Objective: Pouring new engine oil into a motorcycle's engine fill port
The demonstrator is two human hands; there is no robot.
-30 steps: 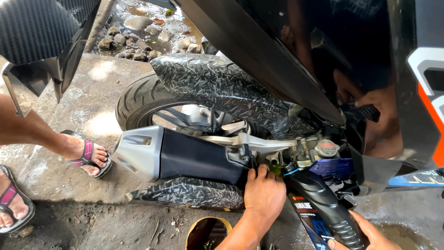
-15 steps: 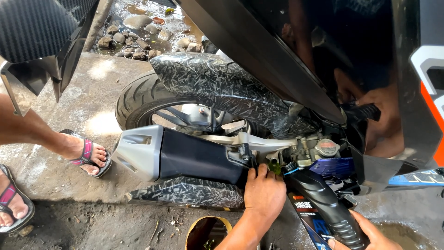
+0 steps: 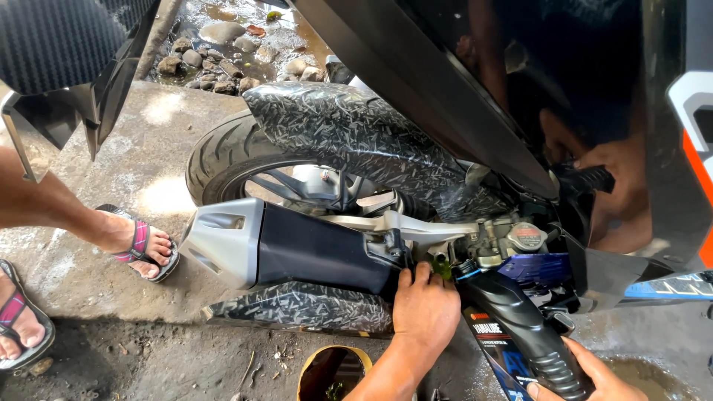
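A black plastic oil bottle (image 3: 520, 327) is tipped with its neck up against the motorcycle engine, near a small green part (image 3: 443, 267). My right hand (image 3: 587, 375) grips the bottle's ribbed lower end at the bottom right. My left hand (image 3: 425, 306) is curled at the bottle's neck, fingers pressed against the engine just below the black exhaust muffler (image 3: 297, 249). A round filler cap (image 3: 527, 236) sits on the engine above the bottle.
The rear tyre (image 3: 223, 152) and patterned mudguard (image 3: 356, 134) rise behind the muffler. A round container (image 3: 334, 371) stands on the concrete below my left arm. Another person's sandalled feet (image 3: 141, 249) are at the left. Stones (image 3: 215, 56) lie beyond.
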